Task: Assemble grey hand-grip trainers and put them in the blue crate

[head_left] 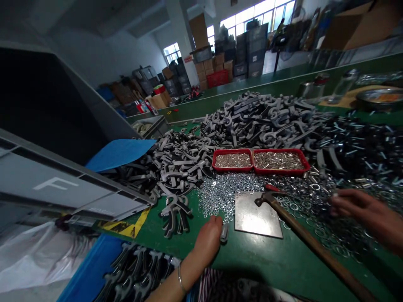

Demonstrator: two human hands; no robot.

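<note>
Bench notes: my left hand [208, 237] is resting low over the green bench [252, 256], fingers curling in and apparently clamping a grey metal part [224, 233]; only its end is showing at the finger side, so the rest I cannot tell. That part is sitting just left of the steel plate [252, 220], below the scatter of small bright fittings [217, 197].

My right hand [365, 212] is hovering out to the right, beyond the hammer [310, 241], near the dark small pieces [333, 224] and the thin rings [341, 247]. Thumb and fingertips are coming close to each other; something pale is showing at the tips, but blur is hiding whether I am pinching a piece or only showing a nail.

Step in hand, as I am judging it: left steadying the grey part, right picking among the loose stock. The next move is calling, I think, for a sure fingertip grip on one small piece and a clear path back over the hammer handle, with the left hand holding the part steady.

Near the left hand, a cluster of grey-and-black handles [174, 214] is lying on the bench, apart from my fingers
</note>
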